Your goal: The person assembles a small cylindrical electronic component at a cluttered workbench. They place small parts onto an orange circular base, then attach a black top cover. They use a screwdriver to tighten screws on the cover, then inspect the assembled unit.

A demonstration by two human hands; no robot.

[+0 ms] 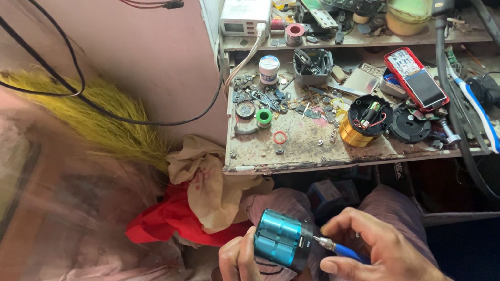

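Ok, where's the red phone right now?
The red phone lies on the right half of the cluttered workbench, just right of the gold cylinder with the open black top.

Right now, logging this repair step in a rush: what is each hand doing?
Left hand: closed around the blue cylindrical device.
Right hand: closed on the blue-handled screwdriver, tip against the device's dark end.

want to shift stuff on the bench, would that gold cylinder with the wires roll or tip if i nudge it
The gold cylinder stands on its end on the bench, so a light nudge would probably slide it, not roll it. It looks squat and metal, so likely heavy and hard to tip. The wires in its open top look loose and may snag.
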